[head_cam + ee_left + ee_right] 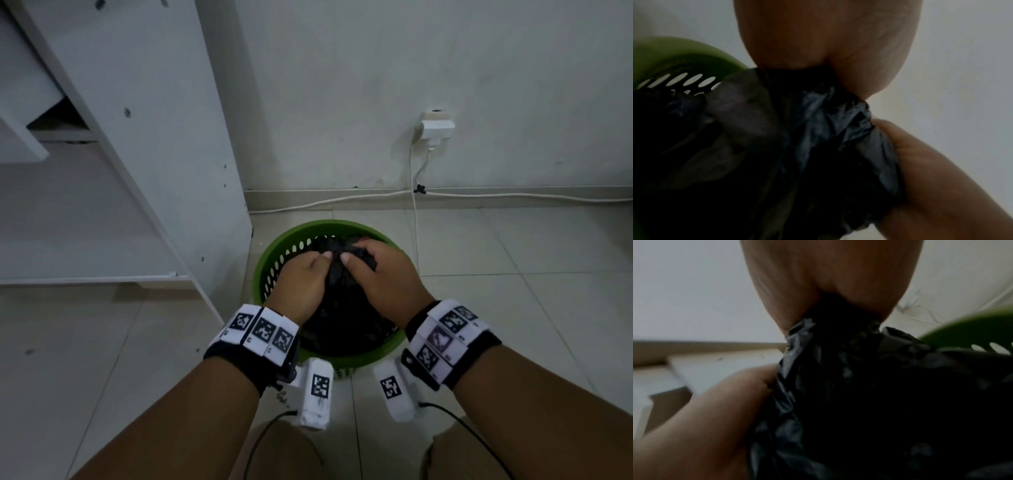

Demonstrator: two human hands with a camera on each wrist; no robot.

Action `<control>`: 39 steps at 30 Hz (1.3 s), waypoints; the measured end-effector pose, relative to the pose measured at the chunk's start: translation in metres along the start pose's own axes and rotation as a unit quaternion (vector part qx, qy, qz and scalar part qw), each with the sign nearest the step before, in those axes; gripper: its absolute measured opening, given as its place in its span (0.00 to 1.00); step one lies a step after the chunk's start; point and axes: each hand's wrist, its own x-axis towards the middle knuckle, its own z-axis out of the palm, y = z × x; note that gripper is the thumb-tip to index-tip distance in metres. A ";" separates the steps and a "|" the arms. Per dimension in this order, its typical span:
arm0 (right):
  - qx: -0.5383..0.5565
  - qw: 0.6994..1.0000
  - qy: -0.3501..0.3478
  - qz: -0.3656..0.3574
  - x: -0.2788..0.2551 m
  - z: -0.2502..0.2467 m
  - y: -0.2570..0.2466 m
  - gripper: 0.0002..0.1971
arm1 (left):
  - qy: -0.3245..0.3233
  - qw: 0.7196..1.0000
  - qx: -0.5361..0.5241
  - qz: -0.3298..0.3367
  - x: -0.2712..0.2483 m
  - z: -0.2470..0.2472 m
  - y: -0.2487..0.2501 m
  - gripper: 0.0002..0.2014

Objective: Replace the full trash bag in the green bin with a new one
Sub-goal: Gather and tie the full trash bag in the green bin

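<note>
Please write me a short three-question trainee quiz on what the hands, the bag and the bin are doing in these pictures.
1. True or false: the black trash bag sits inside the green bin.
2. Which holds the bag's gathered top? A) left hand only B) right hand only C) both
3. Fill in: a white cable runs down the wall from the ____.

Key: 1 true; 2 C; 3 wall socket.

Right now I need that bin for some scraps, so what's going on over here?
A person is crouched over the green bin. Both the left hand and the right hand grip the gathered top of the black trash bag, bunching it together. The bag sits inside the bin, not yet lifted out. No new bag is in view.
</note>
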 end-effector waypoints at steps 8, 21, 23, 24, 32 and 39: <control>0.319 0.860 -0.058 0.395 0.022 0.006 -0.017 0.15 | 0.087 0.994 0.009 0.068 -0.015 0.007 -0.015 0.12; -0.126 0.985 -0.053 -0.106 -0.004 0.014 0.015 0.20 | 0.004 0.998 -0.022 -0.063 0.025 -0.002 -0.005 0.19; -0.076 0.995 -0.029 -0.057 0.003 0.014 0.015 0.11 | 0.011 0.999 -0.011 -0.029 0.022 -0.002 -0.005 0.20; -0.047 0.998 -0.023 -0.022 0.007 0.013 0.014 0.11 | 0.021 1.000 -0.005 -0.009 0.019 -0.001 -0.005 0.20; 0.312 0.868 -0.097 0.374 0.019 0.011 0.007 0.16 | 0.071 0.987 0.095 0.112 0.006 0.007 -0.033 0.13; -0.095 0.992 -0.043 -0.066 0.001 0.016 0.021 0.33 | 0.092 0.991 0.089 0.024 0.027 0.006 -0.025 0.11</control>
